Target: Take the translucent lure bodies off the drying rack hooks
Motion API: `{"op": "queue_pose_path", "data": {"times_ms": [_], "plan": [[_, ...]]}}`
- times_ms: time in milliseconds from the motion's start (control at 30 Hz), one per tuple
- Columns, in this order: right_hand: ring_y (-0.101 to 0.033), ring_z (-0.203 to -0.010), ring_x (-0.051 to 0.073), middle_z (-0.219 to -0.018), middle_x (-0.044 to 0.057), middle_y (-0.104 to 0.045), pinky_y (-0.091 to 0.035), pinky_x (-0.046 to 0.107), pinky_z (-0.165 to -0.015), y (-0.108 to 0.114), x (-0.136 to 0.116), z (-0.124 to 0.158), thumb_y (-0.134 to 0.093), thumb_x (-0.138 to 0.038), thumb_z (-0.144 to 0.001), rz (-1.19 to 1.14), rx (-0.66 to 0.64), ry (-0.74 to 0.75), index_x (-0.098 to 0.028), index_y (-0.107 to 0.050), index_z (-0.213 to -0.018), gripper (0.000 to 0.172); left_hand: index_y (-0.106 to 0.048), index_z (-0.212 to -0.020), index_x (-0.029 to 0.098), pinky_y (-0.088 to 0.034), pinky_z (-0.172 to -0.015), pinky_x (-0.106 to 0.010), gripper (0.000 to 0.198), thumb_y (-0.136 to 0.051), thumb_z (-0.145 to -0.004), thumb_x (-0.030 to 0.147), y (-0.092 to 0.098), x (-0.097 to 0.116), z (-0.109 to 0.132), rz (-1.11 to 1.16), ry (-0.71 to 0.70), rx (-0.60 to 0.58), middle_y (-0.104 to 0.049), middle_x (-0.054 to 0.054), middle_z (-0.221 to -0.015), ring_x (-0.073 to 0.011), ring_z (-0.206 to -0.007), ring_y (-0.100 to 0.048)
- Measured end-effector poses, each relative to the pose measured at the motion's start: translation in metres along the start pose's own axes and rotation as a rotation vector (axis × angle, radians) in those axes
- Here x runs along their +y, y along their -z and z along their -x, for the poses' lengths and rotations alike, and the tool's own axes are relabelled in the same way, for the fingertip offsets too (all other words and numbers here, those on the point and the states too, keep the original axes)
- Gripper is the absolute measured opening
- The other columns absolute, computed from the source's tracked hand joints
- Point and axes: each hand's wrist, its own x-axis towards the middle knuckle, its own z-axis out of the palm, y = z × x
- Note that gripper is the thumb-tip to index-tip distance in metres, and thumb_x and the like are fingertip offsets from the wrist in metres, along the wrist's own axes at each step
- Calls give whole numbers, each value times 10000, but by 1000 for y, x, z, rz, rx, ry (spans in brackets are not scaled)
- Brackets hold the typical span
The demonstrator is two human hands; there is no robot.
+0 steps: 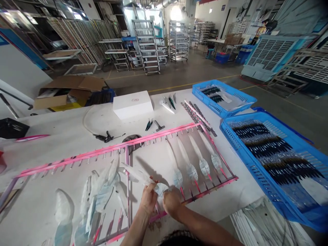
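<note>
Both hands are at a long, whitish paddle-shaped piece with a pale blue wrapped end (161, 189), over the lower bar of a pink rack. My left hand (148, 198) pinches its wrapped part from the left. My right hand (172, 202) is closed at the wrapped end's right side; its fingertips are partly hidden. Beneath lies the pink rack (164, 131), a frame with rows of short pegs. Several similar pieces (191, 167) stand in its right section on pink pegs. More wrapped pieces (104, 189) lie heaped in the left section.
Blue baskets hold rows of dark-handled items; the nearer basket (230, 143) is at right, the farther basket (196, 89) behind. A white box (133, 105), a black spray gun (107, 136) and dark patterned strips (197, 114) lie beyond the rack. A cardboard box (74, 83) stands far left.
</note>
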Motion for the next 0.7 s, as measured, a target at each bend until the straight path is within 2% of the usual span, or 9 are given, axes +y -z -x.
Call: {"op": "queue_pose_path", "data": {"times_ms": [133, 233, 267, 333, 400, 467, 533, 700], "plan": [[-709, -919, 334, -960, 179, -748, -541, 390, -844, -1, 6, 1, -591, -137, -855, 31, -51, 25, -93, -743, -996, 211, -615, -954, 169, -445, -571, -264, 502, -785, -483, 203, -10, 6, -19, -259, 70, -25, -657, 1, -646, -158, -600, -590], [-705, -879, 285, -894, 124, -753, -519, 337, -813, -12, 23, 1, -609, -223, -862, -93, 6, 73, -149, -727, -904, 145, -622, -816, 174, -396, -555, -266, 348, -771, -529, 304, -18, 6, -38, -494, 39, -47, -602, 13, -593, -145, -560, -535], [-701, -823, 250, -846, 102, -746, -510, 305, -767, -18, 31, 1, -556, -254, -898, -205, 49, 87, -160, -705, -866, 179, -610, -736, 176, -388, -563, -264, 289, -761, -542, 328, -20, 5, -44, -549, 10, -53, -583, 14, -580, -138, -560, -519], [-655, -661, 176, -726, 62, -696, -468, 242, -627, -31, 44, -1, -359, -345, -991, -487, 127, 103, -174, -637, -829, 364, -570, -616, 180, -376, -582, -261, 258, -742, -560, 364, -24, 4, -53, -632, -38, -49, -561, 9, -568, -131, -571, -498], [-581, -556, 143, -648, 34, -626, -405, 223, -534, -44, 54, -5, -179, -477, -1020, -675, 172, 129, -191, -566, -792, 532, -556, -589, 183, -369, -593, -265, 264, -722, -575, 388, -25, 4, -62, -678, -59, -48, -563, 0, -571, -136, -582, -493], [-533, -527, 141, -607, 21, -573, -373, 232, -512, -55, 59, -10, -116, -627, -986, -728, 193, 162, -205, -513, -742, 629, -565, -613, 186, -362, -589, -270, 257, -705, -595, 400, -26, 5, -68, -716, -73, -63, -568, -3, -579, -142, -579, -489], [-509, -512, 147, -588, 20, -550, -361, 246, -506, -65, 62, -14, -85, -702, -951, -741, 194, 168, -212, -524, -745, 689, -576, -641, 186, -356, -577, -271, 239, -701, -609, 387, -27, 5, -74, -740, -81, -82, -565, -2, -582, -144, -570, -482], [-557, -541, 186, -654, 59, -626, -421, 284, -550, -74, 66, -18, -103, -696, -942, -739, 127, 157, -229, -640, -896, 713, -587, -641, 182, -341, -541, -259, 157, -686, -670, 299, -32, 0, -79, -864, -135, -84, -545, 6, -568, -137, -544, -453]]}}
